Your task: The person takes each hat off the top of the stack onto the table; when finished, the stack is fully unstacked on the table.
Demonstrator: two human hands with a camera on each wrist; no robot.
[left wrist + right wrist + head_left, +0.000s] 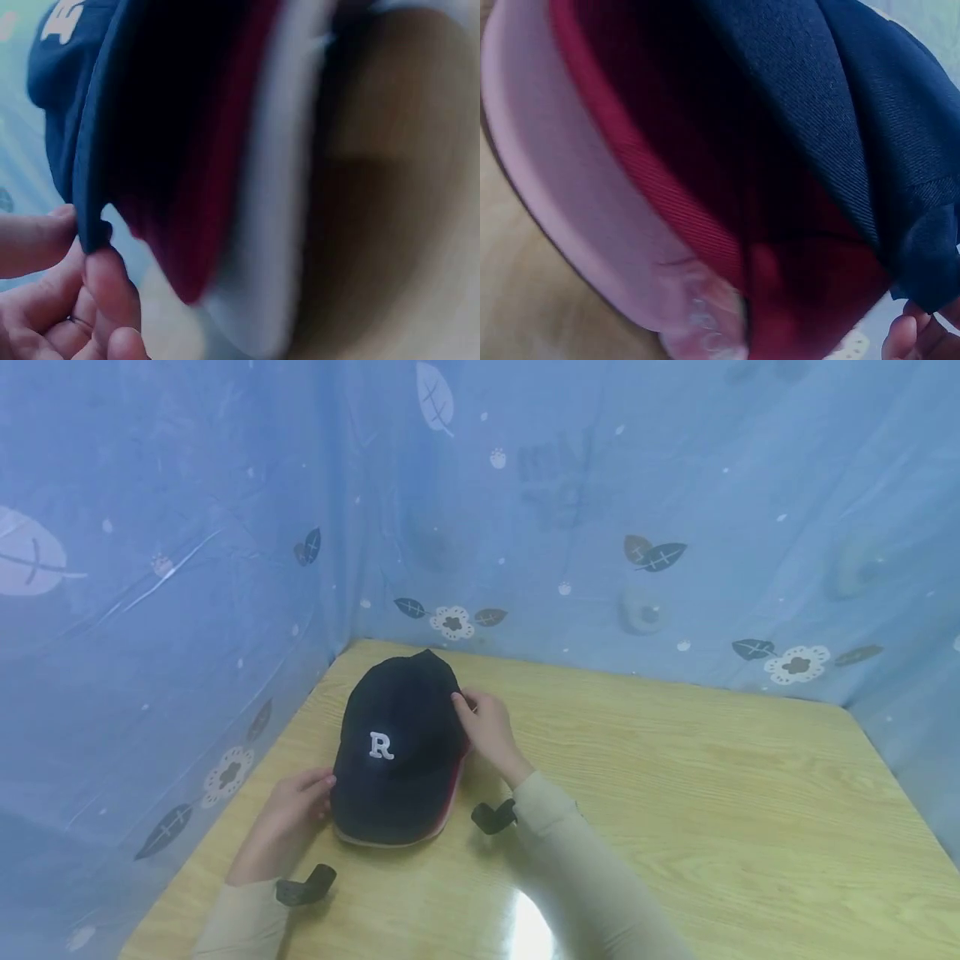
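Note:
A navy cap (405,702) with a white letter R lies uppermost in a stack of caps at the table's left, brim towards me. Beneath it sits a red cap (641,161), and below that a pale pinkish-white cap (547,142). A dark gap shows between the navy and red brims in the left wrist view. My left hand (292,806) pinches the navy brim's left edge between thumb and fingers. On the other side, my right hand (489,733) pinches the navy cap's lower edge towards the back; most of its fingers are hidden behind the cap.
The wooden table (675,793) stretches off to the right. A blue patterned curtain (555,510) hangs along its back and sides, close by the caps' left. Black curved mounts (306,887) stick out from both wrists.

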